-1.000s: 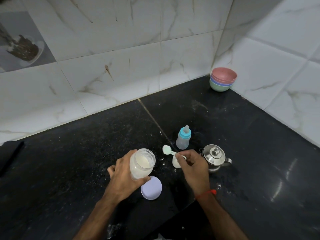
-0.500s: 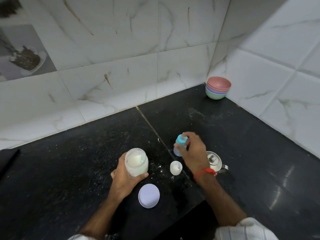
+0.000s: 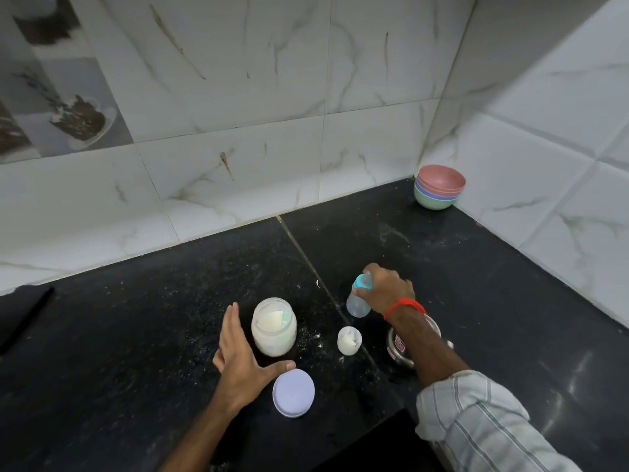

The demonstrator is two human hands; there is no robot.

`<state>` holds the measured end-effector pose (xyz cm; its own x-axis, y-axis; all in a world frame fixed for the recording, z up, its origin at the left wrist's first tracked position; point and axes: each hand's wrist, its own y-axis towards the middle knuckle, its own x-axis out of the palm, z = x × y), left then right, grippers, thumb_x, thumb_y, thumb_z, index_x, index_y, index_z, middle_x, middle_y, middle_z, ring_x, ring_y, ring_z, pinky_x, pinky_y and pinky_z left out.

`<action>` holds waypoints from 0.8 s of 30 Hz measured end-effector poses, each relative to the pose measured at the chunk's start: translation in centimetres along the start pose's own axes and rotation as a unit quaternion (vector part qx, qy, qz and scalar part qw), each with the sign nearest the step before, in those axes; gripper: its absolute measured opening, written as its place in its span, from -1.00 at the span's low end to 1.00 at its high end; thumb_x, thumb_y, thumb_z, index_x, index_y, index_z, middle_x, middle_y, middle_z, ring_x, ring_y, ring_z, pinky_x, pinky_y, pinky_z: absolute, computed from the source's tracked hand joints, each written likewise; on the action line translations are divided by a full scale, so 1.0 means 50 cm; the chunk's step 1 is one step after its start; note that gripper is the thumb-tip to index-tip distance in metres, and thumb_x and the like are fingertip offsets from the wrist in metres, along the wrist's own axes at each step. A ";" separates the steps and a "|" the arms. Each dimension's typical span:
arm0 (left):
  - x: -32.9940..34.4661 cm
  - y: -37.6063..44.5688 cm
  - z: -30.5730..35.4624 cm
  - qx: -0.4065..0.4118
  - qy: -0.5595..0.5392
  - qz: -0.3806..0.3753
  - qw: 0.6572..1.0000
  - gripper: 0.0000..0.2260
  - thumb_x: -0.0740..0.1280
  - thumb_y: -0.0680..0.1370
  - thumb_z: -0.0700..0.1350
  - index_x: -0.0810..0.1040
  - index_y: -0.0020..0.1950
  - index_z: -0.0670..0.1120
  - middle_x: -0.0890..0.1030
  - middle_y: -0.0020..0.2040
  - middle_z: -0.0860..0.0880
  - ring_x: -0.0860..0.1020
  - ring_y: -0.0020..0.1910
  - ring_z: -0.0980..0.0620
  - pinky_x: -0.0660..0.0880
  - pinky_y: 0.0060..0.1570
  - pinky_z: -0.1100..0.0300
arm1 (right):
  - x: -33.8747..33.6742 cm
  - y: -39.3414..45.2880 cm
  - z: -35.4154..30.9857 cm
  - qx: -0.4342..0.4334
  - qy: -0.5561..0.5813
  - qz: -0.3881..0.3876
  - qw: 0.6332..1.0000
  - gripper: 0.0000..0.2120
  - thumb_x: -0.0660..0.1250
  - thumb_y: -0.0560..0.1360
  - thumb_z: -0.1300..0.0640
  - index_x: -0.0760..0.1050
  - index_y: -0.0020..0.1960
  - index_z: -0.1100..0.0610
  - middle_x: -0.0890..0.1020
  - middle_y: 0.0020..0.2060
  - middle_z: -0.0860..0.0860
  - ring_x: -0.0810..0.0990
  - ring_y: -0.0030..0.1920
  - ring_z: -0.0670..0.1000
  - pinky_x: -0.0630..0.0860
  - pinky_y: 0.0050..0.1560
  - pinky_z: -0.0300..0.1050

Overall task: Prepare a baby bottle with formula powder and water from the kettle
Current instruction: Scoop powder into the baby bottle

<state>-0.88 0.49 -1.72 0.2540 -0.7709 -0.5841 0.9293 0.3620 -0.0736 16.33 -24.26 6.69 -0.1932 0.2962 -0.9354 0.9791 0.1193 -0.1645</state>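
Observation:
A small clear baby bottle (image 3: 357,303) with a blue collar stands on the black counter (image 3: 170,318); my right hand (image 3: 386,287) grips it around the top. The open formula jar (image 3: 273,327), with white powder inside, stands to the left. My left hand (image 3: 241,356) is spread open just beside the jar, apart from it. The jar's pale lilac lid (image 3: 293,392) lies flat in front. A small white cup (image 3: 349,340) with powder stands between jar and bottle. The steel kettle (image 3: 401,350) is mostly hidden under my right forearm.
A stack of coloured bowls (image 3: 439,187) sits in the far right corner against the tiled walls. Spilled powder specks dot the counter around the jar. A dark flat object (image 3: 20,318) lies at the left edge. The counter's front edge drops off near my right sleeve.
My right hand let go of the scoop and moved to the baby bottle, gripping its top. My left hand set the jar down and released it, now open beside it.

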 end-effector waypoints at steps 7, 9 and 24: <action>0.001 -0.061 0.103 0.233 0.061 0.139 0.961 -0.20 0.37 0.47 0.32 0.19 0.62 0.10 0.20 0.62 0.17 0.15 0.60 0.05 0.22 0.46 -0.14 | -0.067 -0.082 -0.017 -0.138 0.086 0.133 0.978 -0.63 0.51 0.47 -0.07 0.54 0.19 0.05 0.66 0.06 0.02 0.63 0.03 0.10 0.57 0.13 0.17; 0.018 -0.073 0.151 0.258 0.079 0.103 0.958 -0.22 0.35 0.49 0.36 0.23 0.62 0.08 0.24 0.63 0.15 0.15 0.60 0.06 0.21 0.48 -0.09 | -0.087 -0.137 -0.039 -0.188 0.111 0.124 0.968 -0.63 0.52 0.45 -0.13 0.57 0.17 0.01 0.66 0.02 -0.06 0.61 0.00 0.02 0.58 0.07 0.03; 0.016 -0.150 0.219 0.232 -0.152 -0.101 0.956 -0.57 0.54 0.36 0.05 0.59 0.21 0.11 0.72 0.07 0.12 0.71 0.08 0.17 0.68 0.04 0.13 | -0.035 -0.333 -0.101 -0.249 0.553 0.002 0.795 -0.87 0.49 0.44 0.10 0.55 -0.09 0.05 0.74 -0.02 -0.01 0.69 0.22 0.05 0.60 0.23 0.11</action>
<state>-4.71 -8.57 7.22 0.0573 -0.9427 -0.3286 0.9687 -0.0270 0.2466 0.06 -21.97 12.66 -0.3969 0.9169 -0.0424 0.8867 0.3949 0.2403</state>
